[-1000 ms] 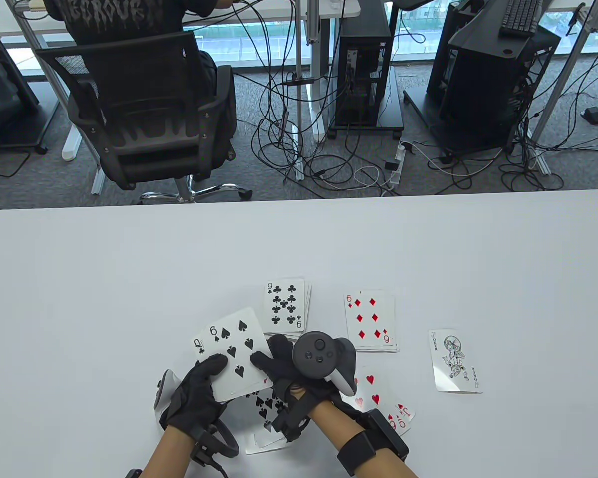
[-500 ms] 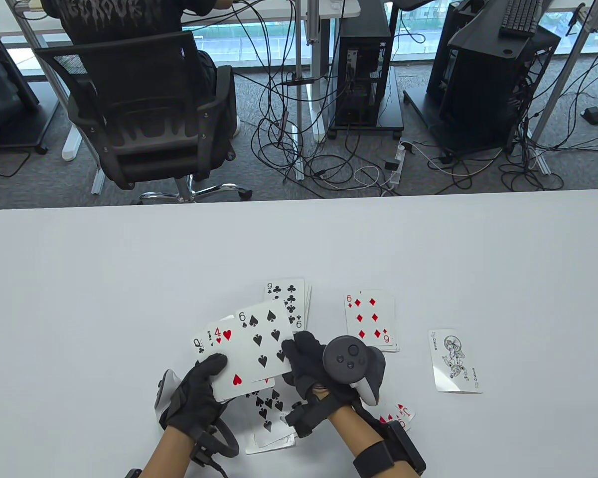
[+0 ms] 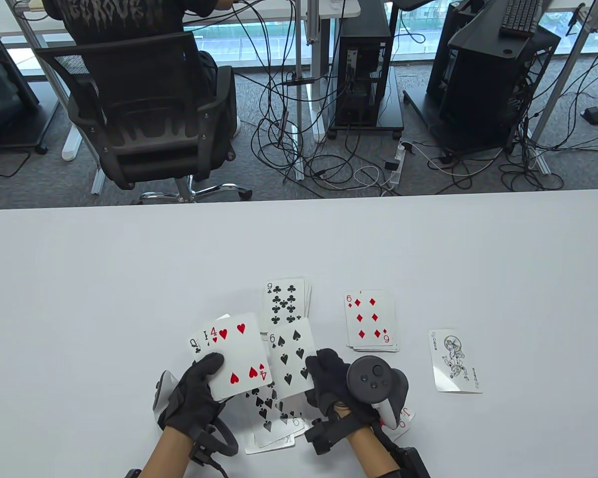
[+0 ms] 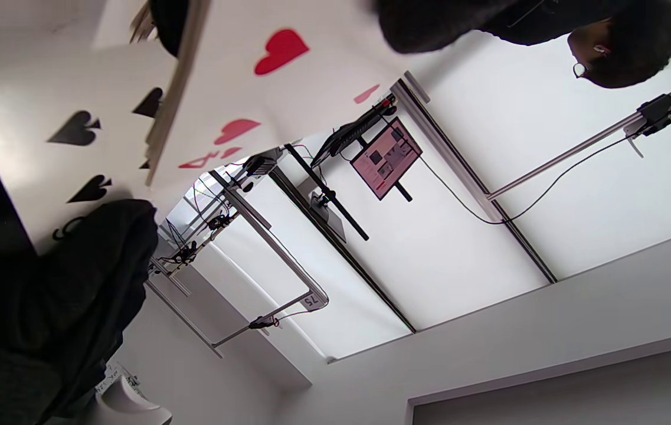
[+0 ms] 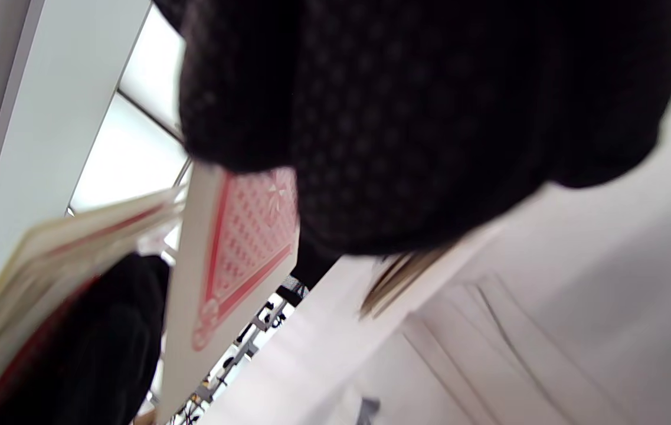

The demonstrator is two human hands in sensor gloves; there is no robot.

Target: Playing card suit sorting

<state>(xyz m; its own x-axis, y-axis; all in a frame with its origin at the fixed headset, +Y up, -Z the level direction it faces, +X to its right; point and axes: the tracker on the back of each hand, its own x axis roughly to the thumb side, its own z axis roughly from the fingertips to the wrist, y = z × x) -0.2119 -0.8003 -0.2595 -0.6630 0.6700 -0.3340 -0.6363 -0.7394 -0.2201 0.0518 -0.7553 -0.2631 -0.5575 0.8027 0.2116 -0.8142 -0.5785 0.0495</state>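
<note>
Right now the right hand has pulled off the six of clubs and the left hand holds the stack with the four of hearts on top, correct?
Not quite: the card in the right hand is the six of spades, as the table view shows. The left hand does hold the stack with the four of hearts on top.

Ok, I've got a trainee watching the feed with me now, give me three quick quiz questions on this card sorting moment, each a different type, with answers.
1. True or false: the right hand holds the six of spades.
2. Which card faces up on top of the stack in the left hand? A) four of hearts B) nine of clubs C) joker
3. Fill in: the card lying alone at the far right of the table is the ____.

Key
1. True; it pinches the card by its right edge.
2. A, the four of hearts.
3. Joker.
</note>
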